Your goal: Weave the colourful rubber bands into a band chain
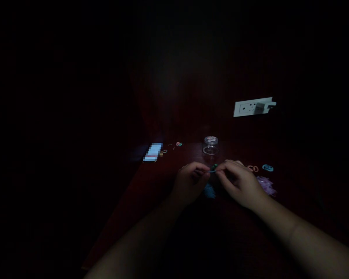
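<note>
I have both hands up over the dark red table [142,198], working close together. The left hand [190,183] is pinching one end of a thin light-blue strip [212,171] between thumb and forefinger; the right hand [241,183] seems to grip the other end the same way, so the strip spans the small gap between them. Just beyond it I see a scrap of green [215,166], but in this dimness I can't tell whether it is held or lying on the surface.

I judge the step in hand to be a fine two-handed one: working the strip, perhaps bending or joining its ends. The next move calls for firm pinches and small fingertip motion, with the tips kept aligned; the poor light makes a slip easy to miss.

A pile of blue pieces [209,191] lies nearer, below the gap. To the right of the right hand sit a lilac pile [266,185] and, farther off, orange rings [253,168] and blue rings [268,167]. The lidded clear jar [210,146] stands on the far side, and a lit phone [153,152] lies far left.
</note>
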A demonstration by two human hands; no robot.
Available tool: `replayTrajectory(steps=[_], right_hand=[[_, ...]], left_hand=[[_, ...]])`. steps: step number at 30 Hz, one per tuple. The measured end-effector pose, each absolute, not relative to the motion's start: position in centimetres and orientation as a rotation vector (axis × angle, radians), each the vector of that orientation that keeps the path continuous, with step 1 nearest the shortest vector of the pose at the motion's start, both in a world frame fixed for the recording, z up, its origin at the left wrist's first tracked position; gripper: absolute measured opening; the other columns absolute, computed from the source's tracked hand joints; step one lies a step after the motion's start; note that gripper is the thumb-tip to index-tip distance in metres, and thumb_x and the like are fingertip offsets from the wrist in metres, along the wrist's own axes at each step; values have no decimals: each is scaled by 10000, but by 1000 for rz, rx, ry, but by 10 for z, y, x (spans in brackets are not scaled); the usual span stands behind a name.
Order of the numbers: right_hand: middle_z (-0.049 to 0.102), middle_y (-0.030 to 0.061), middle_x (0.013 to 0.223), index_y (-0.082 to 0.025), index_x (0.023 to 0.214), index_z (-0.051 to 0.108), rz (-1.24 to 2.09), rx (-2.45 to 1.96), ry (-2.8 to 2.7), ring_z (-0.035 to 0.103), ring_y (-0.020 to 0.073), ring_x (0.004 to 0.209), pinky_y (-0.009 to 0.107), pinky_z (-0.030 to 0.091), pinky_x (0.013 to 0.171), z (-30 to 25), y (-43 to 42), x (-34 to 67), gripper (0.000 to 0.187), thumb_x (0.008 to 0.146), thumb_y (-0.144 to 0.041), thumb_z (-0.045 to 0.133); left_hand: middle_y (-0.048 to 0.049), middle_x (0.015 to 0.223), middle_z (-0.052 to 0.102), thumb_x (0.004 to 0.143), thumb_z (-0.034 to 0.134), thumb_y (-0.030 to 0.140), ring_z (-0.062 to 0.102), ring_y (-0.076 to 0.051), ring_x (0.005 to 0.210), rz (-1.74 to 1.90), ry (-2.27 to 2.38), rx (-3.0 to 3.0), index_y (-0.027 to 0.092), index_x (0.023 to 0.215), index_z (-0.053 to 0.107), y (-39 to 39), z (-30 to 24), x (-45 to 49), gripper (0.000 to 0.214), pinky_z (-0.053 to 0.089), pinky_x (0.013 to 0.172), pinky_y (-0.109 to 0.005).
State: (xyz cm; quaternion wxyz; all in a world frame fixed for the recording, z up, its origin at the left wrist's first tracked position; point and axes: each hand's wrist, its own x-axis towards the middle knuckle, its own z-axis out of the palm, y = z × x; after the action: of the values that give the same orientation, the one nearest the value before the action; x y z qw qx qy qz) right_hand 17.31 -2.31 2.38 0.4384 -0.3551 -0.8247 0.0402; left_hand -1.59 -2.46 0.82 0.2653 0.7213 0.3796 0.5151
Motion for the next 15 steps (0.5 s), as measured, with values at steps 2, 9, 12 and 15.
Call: replayTrajectory(steps=[2, 9, 12, 15], right_hand=[[636, 21, 764, -199, 847, 604, 98, -885, -2047, 573, 176, 713, 338, 390, 702, 24, -24, 173, 95, 910, -203, 534], [626, 16, 751, -199, 837, 603, 113, -876, -2064, 569, 176, 712, 338, 376, 700, 24, -24, 175, 103, 913, -203, 533], [620, 13, 745, -199, 838, 604, 103, -871, -2067, 564, 176, 707, 335, 368, 694, 24, -24, 175, 99, 910, -201, 536], [609, 8, 730, -201, 828, 602, 95, -861, -2085, 556, 173, 696, 333, 361, 693, 24, -24, 174, 104, 908, -194, 536]], left_hand=[[-42, 919, 713, 851, 643, 255, 659, -138, 759, 1393, 1030, 1952, 179, 951, 652, -25, 7, -16, 126, 525, 668, -243], [-42, 911, 705, 839, 662, 248, 664, -144, 778, 1394, 1002, 2048, 183, 955, 658, -25, 9, -17, 134, 530, 698, -264], [-42, 916, 708, 835, 671, 257, 662, -144, 778, 1399, 1012, 2060, 183, 955, 660, -25, 11, -16, 142, 527, 698, -264], [-42, 904, 704, 845, 663, 278, 655, -144, 777, 1408, 1024, 2043, 182, 958, 664, -25, 11, -16, 149, 519, 680, -256]])
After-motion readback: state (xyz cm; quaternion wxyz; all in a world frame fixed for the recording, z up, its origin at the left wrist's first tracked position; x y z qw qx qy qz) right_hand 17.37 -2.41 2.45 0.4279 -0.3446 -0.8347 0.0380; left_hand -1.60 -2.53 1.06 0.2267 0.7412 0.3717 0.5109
